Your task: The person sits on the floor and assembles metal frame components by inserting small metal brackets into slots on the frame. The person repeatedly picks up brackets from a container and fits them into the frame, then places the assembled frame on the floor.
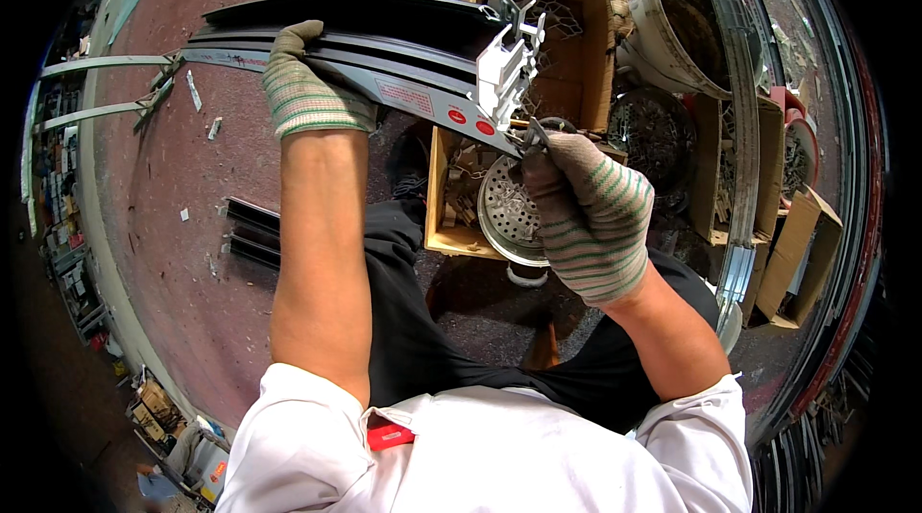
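Note:
My left hand, in a striped knit glove, is closed around a long dark metal window-frame profile with a label strip along its near face. The profile slants across in front of me, its bright cut end with hollow chambers toward the right. My right hand, gloved alike, pinches a small grey metal piece against the near corner of that end. The piece's exact kind is hard to make out, as the fingers partly cover it.
Below the profile's end stands a wooden box of small metal parts, with a perforated round metal dish in it. A cardboard box, a dirty white bucket and an upright metal rail stand beyond. More dark profiles lie left of my legs.

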{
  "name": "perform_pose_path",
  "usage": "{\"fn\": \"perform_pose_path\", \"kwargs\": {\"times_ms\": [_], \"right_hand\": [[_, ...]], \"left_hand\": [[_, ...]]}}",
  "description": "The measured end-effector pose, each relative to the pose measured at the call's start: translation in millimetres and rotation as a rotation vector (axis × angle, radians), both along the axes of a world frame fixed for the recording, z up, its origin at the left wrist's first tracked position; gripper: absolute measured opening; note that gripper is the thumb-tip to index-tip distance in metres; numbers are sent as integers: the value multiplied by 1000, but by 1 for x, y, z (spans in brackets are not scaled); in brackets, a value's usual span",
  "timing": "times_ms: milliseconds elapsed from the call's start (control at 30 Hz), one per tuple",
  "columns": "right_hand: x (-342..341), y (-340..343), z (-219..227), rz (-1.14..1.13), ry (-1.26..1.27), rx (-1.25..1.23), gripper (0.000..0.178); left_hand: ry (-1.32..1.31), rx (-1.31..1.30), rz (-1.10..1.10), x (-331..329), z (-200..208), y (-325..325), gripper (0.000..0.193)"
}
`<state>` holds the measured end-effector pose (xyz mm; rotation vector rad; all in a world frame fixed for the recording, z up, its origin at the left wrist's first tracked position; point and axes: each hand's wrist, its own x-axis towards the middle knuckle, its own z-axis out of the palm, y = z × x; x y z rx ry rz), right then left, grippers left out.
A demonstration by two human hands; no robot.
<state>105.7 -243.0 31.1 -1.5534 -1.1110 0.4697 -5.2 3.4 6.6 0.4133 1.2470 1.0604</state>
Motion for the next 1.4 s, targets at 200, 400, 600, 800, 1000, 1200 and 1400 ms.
{"fn": "perform_pose_path", "kwargs": {"times_ms": [200,400,600,800,1000,1200,1400], "right_hand": [[2,0,-1,23,-140,-16,3],[5,0,0,87,-215,-106,5],[9,-2,2,143,-338,-181,10],[13,0,-2,148,-353,-164,10],[17,1,6,178,60,-115,22],[2,1,-4,221,493,-223,40],[-12,22,-5,87,908,-250,44]], "left_hand": [[-27,38,-8,-5,-11,8,17],[-58,43,-59,-10,-16,8,14],[-92,22,-33,3,-6,4,11],[-26,28,-10,6,-2,1,12],[-53,42,-85,1,7,-5,21],[-348,-30,-181,14,11,-26,34],[-458,-74,-402,42,22,-69,44]]}}
